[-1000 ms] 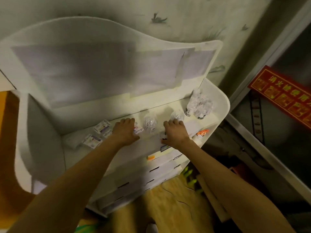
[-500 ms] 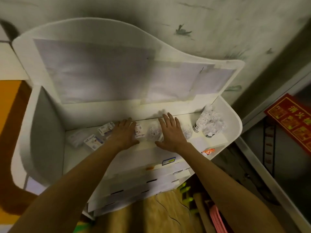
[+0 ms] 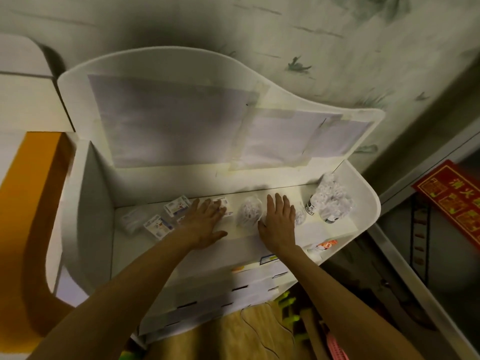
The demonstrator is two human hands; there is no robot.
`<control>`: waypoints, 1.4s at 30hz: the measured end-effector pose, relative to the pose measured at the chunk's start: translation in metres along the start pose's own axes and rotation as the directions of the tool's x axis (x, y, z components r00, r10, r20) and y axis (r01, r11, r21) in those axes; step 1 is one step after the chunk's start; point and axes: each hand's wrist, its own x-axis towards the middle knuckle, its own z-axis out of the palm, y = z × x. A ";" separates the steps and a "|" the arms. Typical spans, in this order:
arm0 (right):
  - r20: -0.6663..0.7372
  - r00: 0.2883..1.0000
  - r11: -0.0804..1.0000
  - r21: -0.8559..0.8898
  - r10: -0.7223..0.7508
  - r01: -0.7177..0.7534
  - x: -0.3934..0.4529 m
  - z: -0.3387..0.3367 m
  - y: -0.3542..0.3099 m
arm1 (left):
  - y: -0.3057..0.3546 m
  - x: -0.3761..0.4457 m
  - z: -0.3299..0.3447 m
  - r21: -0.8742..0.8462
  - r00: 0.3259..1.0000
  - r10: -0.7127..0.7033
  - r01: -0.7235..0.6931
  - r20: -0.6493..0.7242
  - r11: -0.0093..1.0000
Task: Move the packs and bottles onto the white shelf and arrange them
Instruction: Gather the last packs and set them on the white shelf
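Left hand flat, fingers straight, lying on the white shelf w/ fingertips on a small pack; holds nothing. Right hand also flat, spread, between two clear wrapped bundles. A sec ago both were curled over items; now opened out, so prob. releasing/nudging, arranging stage. More packs left, bottles at right end. Labels too blurred to read; red sign w/ yellow Chinese chars, unreadable.
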 end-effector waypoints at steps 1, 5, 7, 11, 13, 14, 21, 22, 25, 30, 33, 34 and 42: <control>0.005 1.000 1.000 -0.020 0.000 0.001 0.002 0.000 0.000 | -0.002 -0.001 0.000 -0.008 1.000 -0.024 0.024 0.002 1.000; 0.031 1.000 0.998 -0.065 -0.002 0.004 0.009 0.003 0.002 | -0.014 -0.006 0.003 0.010 0.997 -0.075 0.075 -0.013 0.997; 0.062 0.998 0.998 -0.065 0.001 0.003 0.013 0.003 0.004 | -0.019 -0.006 0.008 0.012 0.995 -0.096 0.096 -0.012 0.995; 0.104 0.995 0.999 0.036 -0.004 0.000 0.021 -0.004 0.006 | -0.023 -0.011 0.007 0.010 0.993 -0.118 0.118 -0.009 0.993; 0.063 0.998 0.997 0.080 -0.017 0.012 0.020 -0.012 0.005 | -0.025 -0.016 0.001 0.013 0.994 -0.102 0.103 -0.048 0.995; 0.038 0.999 0.996 0.087 -0.015 0.012 0.018 -0.015 0.005 | -0.027 -0.019 -0.002 0.017 0.993 -0.094 0.096 -0.075 0.995; -0.049 0.992 0.978 0.180 0.120 -0.109 -0.026 -0.028 0.009 | -0.032 -0.038 -0.025 0.019 0.982 -0.022 0.026 -0.186 0.999; -0.054 0.986 0.973 0.181 0.155 -0.143 -0.033 -0.031 0.009 | -0.032 -0.040 -0.029 0.018 0.978 -0.010 0.014 -0.211 1.000; -0.086 0.959 0.948 0.196 0.272 -0.251 -0.052 -0.037 0.004 | -0.028 -0.048 -0.040 0.068 0.964 0.030 -0.013 -0.265 0.998; -0.025 0.909 0.887 0.234 0.415 -0.399 -0.096 -0.032 -0.027 | -0.018 -0.077 -0.052 0.129 0.980 0.071 -0.047 -0.187 0.990; -0.013 0.913 0.901 0.172 0.407 -0.399 -0.128 -0.029 -0.049 | -0.014 -0.098 -0.056 0.158 0.983 0.099 -0.075 -0.155 0.985; -0.021 0.918 0.908 0.158 0.395 -0.387 -0.137 -0.030 -0.055 | -0.014 -0.105 -0.059 0.165 0.980 0.117 -0.090 -0.163 0.982; 0.036 0.925 0.908 0.182 0.378 -0.378 -0.187 -0.063 -0.086 | -0.004 -0.160 -0.076 0.292 0.932 0.253 -0.174 -0.260 0.941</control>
